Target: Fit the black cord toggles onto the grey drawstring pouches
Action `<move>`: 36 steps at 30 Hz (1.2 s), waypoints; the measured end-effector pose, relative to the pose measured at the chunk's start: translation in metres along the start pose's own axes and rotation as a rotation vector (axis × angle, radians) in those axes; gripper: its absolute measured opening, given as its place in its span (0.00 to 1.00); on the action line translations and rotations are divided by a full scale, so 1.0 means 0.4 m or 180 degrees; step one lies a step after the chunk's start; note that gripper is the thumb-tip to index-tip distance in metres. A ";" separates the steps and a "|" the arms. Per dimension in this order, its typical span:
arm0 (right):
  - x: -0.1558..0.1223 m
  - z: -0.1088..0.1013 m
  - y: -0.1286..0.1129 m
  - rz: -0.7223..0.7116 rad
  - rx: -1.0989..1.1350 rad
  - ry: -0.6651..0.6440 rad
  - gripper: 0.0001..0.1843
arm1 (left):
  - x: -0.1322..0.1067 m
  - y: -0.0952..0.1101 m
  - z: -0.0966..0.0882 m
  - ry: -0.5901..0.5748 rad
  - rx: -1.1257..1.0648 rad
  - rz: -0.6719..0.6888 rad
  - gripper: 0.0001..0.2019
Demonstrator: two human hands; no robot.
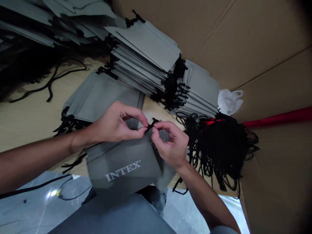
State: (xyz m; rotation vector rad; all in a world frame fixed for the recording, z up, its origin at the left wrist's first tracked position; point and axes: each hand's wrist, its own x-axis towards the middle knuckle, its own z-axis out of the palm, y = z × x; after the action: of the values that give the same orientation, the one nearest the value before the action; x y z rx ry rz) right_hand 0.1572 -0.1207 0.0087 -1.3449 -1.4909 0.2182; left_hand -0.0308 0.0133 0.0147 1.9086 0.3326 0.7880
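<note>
My left hand point(117, 125) and my right hand point(170, 144) meet above a grey fabric bag point(124, 165) printed with INTEX. Both hands pinch the ends of a black drawstring cord point(150, 125) at the bag's top edge, thumbs and forefingers pressed together. The bag hangs over the front edge of the wooden table point(26, 113), partly on my lap.
Stacks of the same grey bags point(143, 55) stand at the back, a flatter pile point(102, 94) lies left of my hands. A heap of loose black cords point(219, 149) lies to the right beside a white plastic bag point(229, 100). Cardboard walls point(255, 48) and a red bar point(280, 117) close the right side.
</note>
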 end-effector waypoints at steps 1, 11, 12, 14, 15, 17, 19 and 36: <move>-0.002 0.001 0.001 0.0054 0.0034 0.0007 0.07 | 0.001 0.001 0.000 0.0019 -0.0044 -0.0004 0.04; 0.003 -0.001 0.005 0.0199 0.0031 0.0238 0.06 | 0.025 0.010 0.015 -0.0366 -0.1001 -0.0753 0.12; 0.005 -0.003 0.005 0.0152 0.0022 0.0204 0.06 | 0.025 0.006 0.018 -0.0488 -0.1038 -0.0828 0.11; 0.010 -0.009 0.006 0.0089 0.0079 0.0105 0.06 | 0.023 0.001 0.019 -0.0640 -0.0916 -0.0818 0.09; 0.013 -0.013 0.007 0.0107 0.0163 0.0084 0.06 | 0.022 0.001 0.019 -0.0660 -0.0797 -0.0770 0.08; 0.020 -0.022 0.010 0.0271 0.0428 0.0078 0.06 | 0.020 0.003 0.015 -0.0642 -0.0597 -0.0664 0.08; 0.028 -0.032 0.013 0.0527 0.0734 -0.0025 0.07 | 0.020 0.008 0.010 -0.0641 -0.0511 -0.0613 0.08; 0.045 -0.033 0.023 0.1005 0.1325 -0.0453 0.05 | 0.029 0.009 -0.029 -0.1155 0.0207 -0.0758 0.14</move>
State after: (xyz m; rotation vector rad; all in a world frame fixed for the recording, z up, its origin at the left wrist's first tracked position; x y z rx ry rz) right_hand 0.1766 -0.1095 0.0178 -1.2320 -1.2509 0.7962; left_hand -0.0302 0.0261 0.0254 1.9822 0.3535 0.2687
